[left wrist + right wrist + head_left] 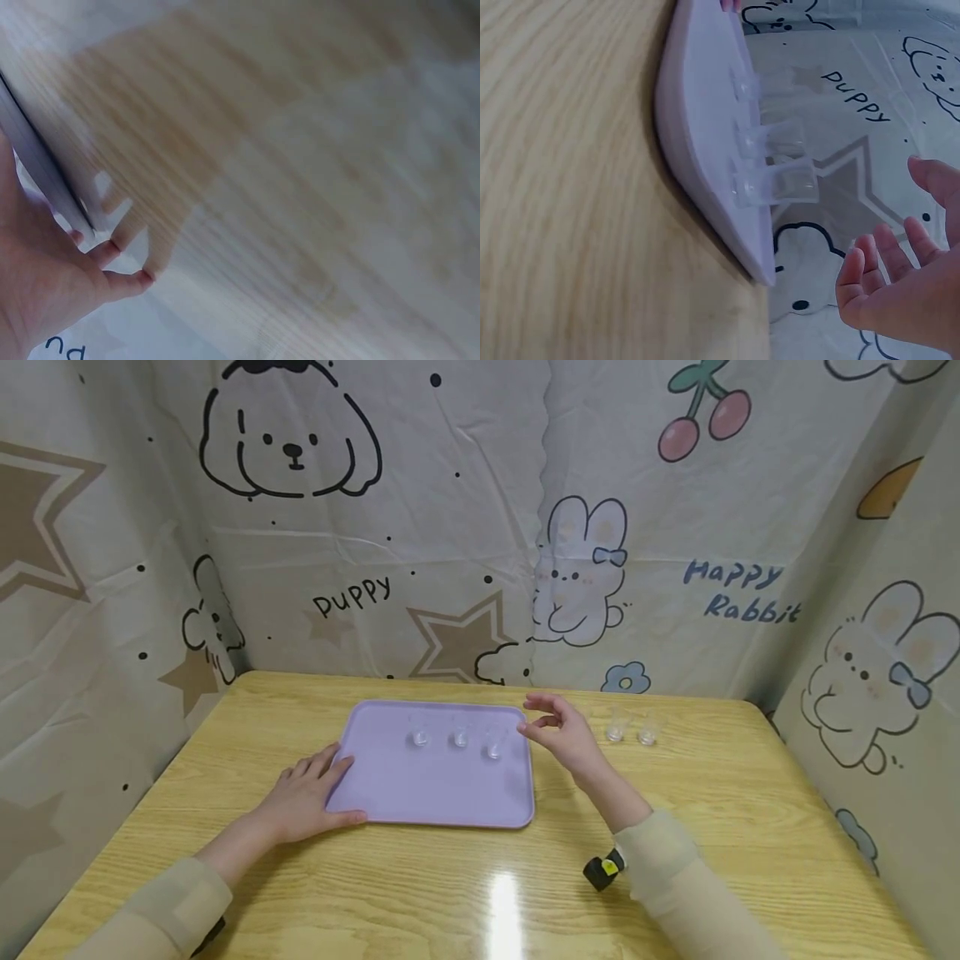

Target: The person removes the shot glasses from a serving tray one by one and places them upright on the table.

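Pale sleeves (705, 893) are nearest. The left hand (303, 797) rests at the left edge of the tray (427, 793), its fingers spread. The right hand (567, 739) is near the right edge, its fingers loosely bent and gripping nothing. Three clear cups (460, 739) stand on the tray; two more cups (615, 733) are on the table (727, 810), to the right.

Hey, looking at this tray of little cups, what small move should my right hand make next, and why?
Probably shift your right hand over to the clear cups on the table and pinch one: they stand off the tray, three similar cups already stand on it, the right hand looks empty, and your left hand rests at the tray's left end.
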Available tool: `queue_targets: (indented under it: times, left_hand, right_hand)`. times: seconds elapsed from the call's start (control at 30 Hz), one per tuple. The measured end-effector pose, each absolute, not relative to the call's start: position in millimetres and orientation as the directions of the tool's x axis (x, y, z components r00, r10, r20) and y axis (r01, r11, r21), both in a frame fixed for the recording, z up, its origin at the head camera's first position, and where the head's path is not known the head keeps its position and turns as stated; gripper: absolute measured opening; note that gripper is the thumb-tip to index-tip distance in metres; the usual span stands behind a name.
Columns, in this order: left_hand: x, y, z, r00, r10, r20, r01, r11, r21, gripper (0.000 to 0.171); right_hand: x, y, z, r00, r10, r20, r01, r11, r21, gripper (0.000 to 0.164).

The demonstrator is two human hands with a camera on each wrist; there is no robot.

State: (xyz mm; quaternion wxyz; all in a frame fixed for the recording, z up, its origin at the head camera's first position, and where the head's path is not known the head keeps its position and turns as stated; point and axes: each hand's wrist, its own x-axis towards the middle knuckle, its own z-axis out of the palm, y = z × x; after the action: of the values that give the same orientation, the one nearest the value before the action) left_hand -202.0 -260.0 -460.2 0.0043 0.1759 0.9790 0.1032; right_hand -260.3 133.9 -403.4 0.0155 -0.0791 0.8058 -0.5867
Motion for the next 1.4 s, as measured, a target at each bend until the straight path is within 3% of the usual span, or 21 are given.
queue_targets:
  times: [0.47, 0.77, 0.97, 1.4]
  left_hand:
    - [-203, -258, -457, -0.936, 0.349, 0.036, 0.349, 0.918, 0.186, 0.101]
    - [-203, -259, -458, -0.937, 0.348, 0.040, 0.349, 0.918, 0.185, 0.100]
    - [-202, -258, -456, -0.937, 0.347, 0.038, 0.347, 0.919, 0.189, 0.100]
    - [-201, -259, -458, -0.936, 0.349, 0.038, 0.350, 0.918, 0.189, 0.099]
  right_hand:
    - [-273, 114, -435, -0.985, -0.167, 0.034, -0.086, 0.317, -0.944, 0.054]
    - [-280, 107, -443, -0.981, -0.189, 0.045, -0.124, 0.432, -0.893, 0.045]
    - [-281, 104, -444, -0.979, -0.189, 0.073, -0.152, 0.449, -0.880, 0.038]
    - [-275, 118, -421, -0.980, -0.199, 0.025, -0.118, 0.471, -0.874, 0.040]
